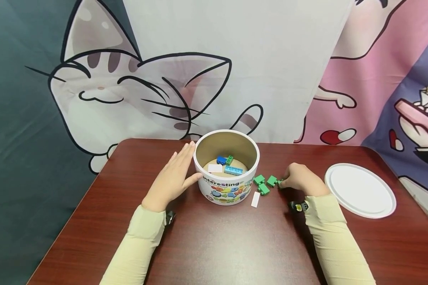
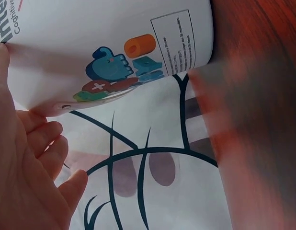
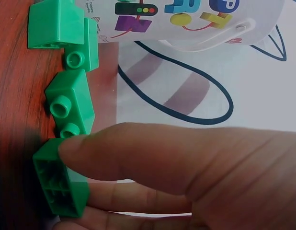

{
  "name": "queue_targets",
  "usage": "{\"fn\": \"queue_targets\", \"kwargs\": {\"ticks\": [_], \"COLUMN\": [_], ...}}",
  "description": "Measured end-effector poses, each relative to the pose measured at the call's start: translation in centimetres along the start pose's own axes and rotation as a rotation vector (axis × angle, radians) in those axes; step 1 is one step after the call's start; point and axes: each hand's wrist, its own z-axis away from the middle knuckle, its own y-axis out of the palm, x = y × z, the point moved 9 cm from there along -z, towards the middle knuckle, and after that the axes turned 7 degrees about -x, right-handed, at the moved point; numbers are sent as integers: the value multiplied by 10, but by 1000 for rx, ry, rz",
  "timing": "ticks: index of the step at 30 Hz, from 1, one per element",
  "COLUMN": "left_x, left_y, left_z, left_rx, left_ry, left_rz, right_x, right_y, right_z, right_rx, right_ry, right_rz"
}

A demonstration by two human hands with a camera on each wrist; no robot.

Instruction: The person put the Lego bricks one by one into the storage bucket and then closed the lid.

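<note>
the held green brick (image 3: 62,184) is plain and block-shaped, its hollow underside split into cells; it is in the table's (image 1: 235,245) far half, right of the middle and well in from the right edge. loose green bricks (image 1: 272,181) with round studs lie between it and a printed white tub (image 1: 217,196), which stands near the far edge.

only the right wrist view shows that hollow underside; only the head view looks into the tub, where a blue brick (image 1: 221,160), a light-blue brick (image 1: 233,171) and a small green brick (image 1: 229,160) lie. a white lid (image 1: 360,190) lies towards the far right corner.

the right hand (image 1: 303,180) pinches the brick with its thumb against it; the left hand (image 1: 171,174) has its fingers extended, touching the tub's left side.
</note>
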Motion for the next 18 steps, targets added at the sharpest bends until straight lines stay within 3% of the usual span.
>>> {"fn": "queue_targets", "kwargs": {"ticks": [9, 18], "left_x": [-1, -3], "left_y": [-4, -5], "left_z": [1, 0], "left_rx": [0, 2], "left_ry": [-1, 0], "left_rz": [-21, -37], "right_x": [1, 1], "right_y": [-5, -15], "right_z": [-1, -3], "right_rx": [-15, -103], "right_ry": [4, 19], "right_rz": [-3, -39]}}
